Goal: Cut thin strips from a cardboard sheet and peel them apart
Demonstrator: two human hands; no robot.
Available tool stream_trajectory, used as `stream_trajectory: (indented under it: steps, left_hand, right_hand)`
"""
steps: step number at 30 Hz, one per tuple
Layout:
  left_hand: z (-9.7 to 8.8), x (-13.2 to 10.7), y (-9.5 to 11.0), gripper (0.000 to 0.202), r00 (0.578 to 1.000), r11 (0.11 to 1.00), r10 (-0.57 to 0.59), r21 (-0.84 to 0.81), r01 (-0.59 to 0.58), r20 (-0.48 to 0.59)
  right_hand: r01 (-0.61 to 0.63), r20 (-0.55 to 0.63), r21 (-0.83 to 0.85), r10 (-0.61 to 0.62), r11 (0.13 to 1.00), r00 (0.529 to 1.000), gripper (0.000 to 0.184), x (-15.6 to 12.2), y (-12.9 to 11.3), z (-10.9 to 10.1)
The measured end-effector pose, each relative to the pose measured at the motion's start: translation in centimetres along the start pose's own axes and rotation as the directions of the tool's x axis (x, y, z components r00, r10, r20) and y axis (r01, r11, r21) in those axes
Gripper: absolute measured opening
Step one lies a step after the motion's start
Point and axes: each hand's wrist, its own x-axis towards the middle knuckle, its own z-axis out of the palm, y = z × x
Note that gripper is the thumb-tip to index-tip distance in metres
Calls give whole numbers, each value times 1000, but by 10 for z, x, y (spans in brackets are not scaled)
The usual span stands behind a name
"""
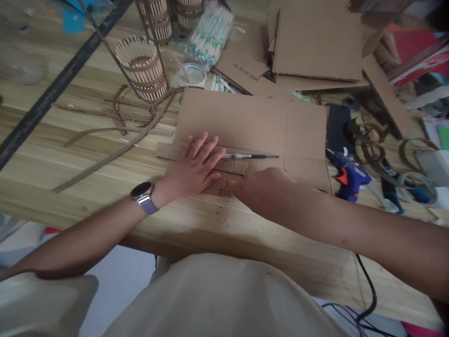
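My left hand (196,166) lies flat with fingers spread on a brown cardboard sheet (242,117), a watch on its wrist. Beside its fingertips a pen (250,156) rests lengthwise on the sheet. My right hand (261,185) is closed, knuckles up, at the sheet's near edge. Its fingertips touch a narrow cardboard strip (225,187) with torn-looking, ribbed patches. Whatever its fingers might grip is hidden beneath the hand. Small dark crumbs are scattered on the wood just in front.
Left of the sheet lie curling corrugated strips (115,150) and a stick-walled cup (142,70). Behind are a tape roll (191,75), a bag of wrapped sticks (209,35) and stacked cardboard (317,40). A blue glue gun (349,175) lies right. A dark metal bar (63,86) crosses the left.
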Motion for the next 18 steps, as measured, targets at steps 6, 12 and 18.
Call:
stream_trajectory:
  steps: [6,12,18]
  left_hand:
    - [-2,1,3,60,1000,999,-18,-33,19,21]
    - [-3,2,4,60,999,1000,-18,-11,18,42]
    - [-2,2,3,59,1000,1000,-11,-1,11,28]
  right_hand:
    - [10,6,-53,-9,999,1000,52,-1,2,3]
    - [11,-51,-57,-14,998,999,43,-4,7,16]
    - [-38,-54,1,38,999,998,47,-9,11,20]
